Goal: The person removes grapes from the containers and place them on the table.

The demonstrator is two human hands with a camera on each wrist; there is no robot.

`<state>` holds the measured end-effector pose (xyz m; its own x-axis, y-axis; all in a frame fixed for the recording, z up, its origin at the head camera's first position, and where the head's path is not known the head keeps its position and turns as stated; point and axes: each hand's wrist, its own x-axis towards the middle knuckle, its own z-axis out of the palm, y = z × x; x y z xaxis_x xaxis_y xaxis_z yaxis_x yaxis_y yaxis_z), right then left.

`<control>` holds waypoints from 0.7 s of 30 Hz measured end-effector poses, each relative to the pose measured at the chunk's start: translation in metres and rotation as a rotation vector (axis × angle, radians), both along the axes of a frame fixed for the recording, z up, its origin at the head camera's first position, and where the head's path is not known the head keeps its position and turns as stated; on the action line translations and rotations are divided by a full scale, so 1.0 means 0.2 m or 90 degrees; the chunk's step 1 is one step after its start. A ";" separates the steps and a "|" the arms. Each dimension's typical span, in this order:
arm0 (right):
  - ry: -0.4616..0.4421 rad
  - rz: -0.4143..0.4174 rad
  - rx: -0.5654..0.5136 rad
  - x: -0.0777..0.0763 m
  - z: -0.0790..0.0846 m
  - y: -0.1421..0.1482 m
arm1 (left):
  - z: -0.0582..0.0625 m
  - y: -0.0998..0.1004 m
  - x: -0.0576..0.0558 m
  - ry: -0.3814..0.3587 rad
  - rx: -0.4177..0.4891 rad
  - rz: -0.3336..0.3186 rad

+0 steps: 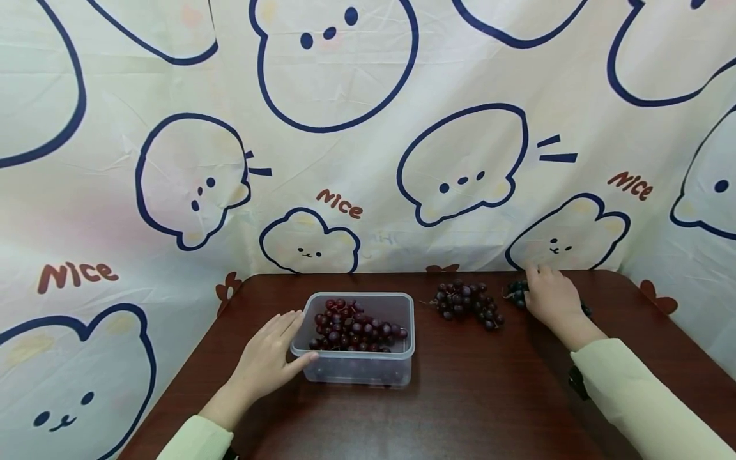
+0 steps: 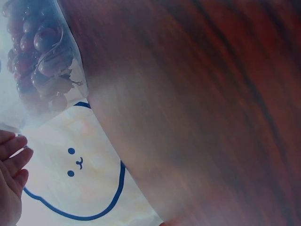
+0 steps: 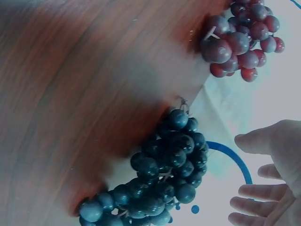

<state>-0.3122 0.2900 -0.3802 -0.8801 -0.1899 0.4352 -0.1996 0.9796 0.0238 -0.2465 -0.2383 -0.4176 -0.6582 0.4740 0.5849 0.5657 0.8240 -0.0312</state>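
A clear plastic container [image 1: 363,369] holds a bunch of red grapes [image 1: 356,329]. My left hand [image 1: 267,354] lies along its left side, fingers extended and thumb at the near rim. The left wrist view catches only part of that hand [image 2: 10,172], below the container's grapes [image 2: 40,56]. At the back right, my right hand [image 1: 553,297] reaches over a bunch of black grapes [image 1: 517,292] and partly hides it in the head view. Seen from the right wrist, the hand [image 3: 270,181] has its thumb and fingers spread beside the black grapes [image 3: 164,174], with a gap between.
A second bunch of dark red grapes [image 1: 466,301] lies on the brown table [image 1: 460,402], between the container and the black grapes. Right behind the table's far edge hangs a white cloth [image 1: 379,179] printed with cartoon bears; it also covers both sides.
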 end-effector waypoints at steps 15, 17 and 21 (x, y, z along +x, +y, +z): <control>0.162 0.087 -0.062 0.04 0.06 -0.17 | 0.00 0.00 0.00 -0.019 -0.004 0.009; 0.181 0.104 -0.066 0.05 0.06 -0.20 | 0.00 0.00 0.00 -0.021 -0.005 0.011; 0.188 0.123 -0.078 0.07 0.08 -0.26 | 0.01 0.00 0.00 -0.022 -0.006 0.011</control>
<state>-0.2987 0.2383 -0.3647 -0.6658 -0.2710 0.6952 -0.3832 0.9236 -0.0069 -0.2457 -0.2379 -0.4165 -0.6862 0.4671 0.5577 0.5516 0.8339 -0.0198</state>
